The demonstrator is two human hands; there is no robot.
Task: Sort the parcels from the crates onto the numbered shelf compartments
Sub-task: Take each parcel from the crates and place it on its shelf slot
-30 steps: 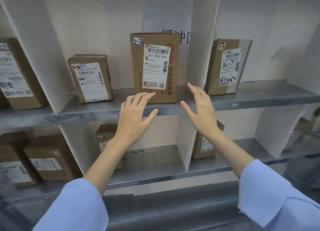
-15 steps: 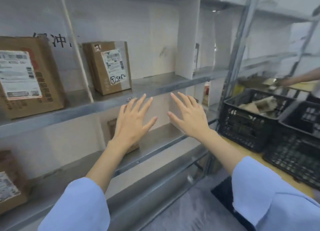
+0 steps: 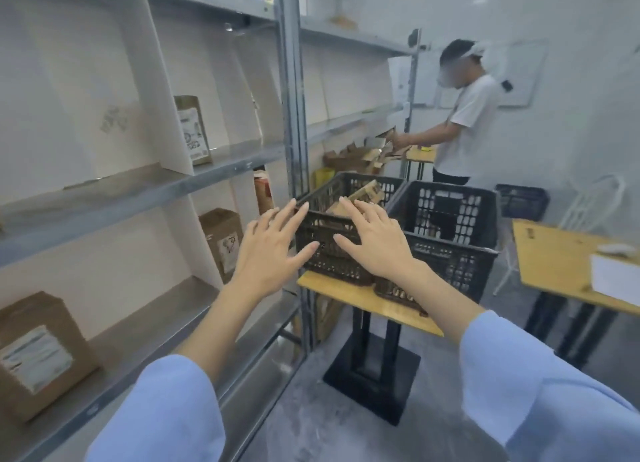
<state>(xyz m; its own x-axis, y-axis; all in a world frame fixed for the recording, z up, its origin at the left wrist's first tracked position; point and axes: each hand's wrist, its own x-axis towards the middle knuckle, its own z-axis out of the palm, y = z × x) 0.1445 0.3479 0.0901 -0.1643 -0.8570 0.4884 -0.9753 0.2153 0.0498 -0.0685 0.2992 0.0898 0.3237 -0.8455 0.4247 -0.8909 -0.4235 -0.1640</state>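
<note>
My left hand (image 3: 270,253) and my right hand (image 3: 375,243) are both raised with fingers spread and hold nothing. They hover in front of a black plastic crate (image 3: 327,250) with brown parcels (image 3: 363,195) inside. A second black crate (image 3: 446,226) stands beside it on the right. Both crates rest on a small wooden table (image 3: 353,297). The metal shelf (image 3: 114,195) runs along the left, with brown labelled parcels in its compartments: one upright on the upper level (image 3: 194,130), one on the lower level (image 3: 223,241), one at the near left (image 3: 38,352).
A grey shelf upright (image 3: 294,98) stands just left of the crates. Another person in a white shirt (image 3: 464,122) works at a far table with cardboard boxes (image 3: 356,156). A second wooden table (image 3: 568,264) holding a white box is on the right. A white chair (image 3: 592,202) is behind it.
The view has swung right from the shelf compartments to the crates on the table. Both empty hands came away from the parcel left on the shelf and now point at the crate.
</note>
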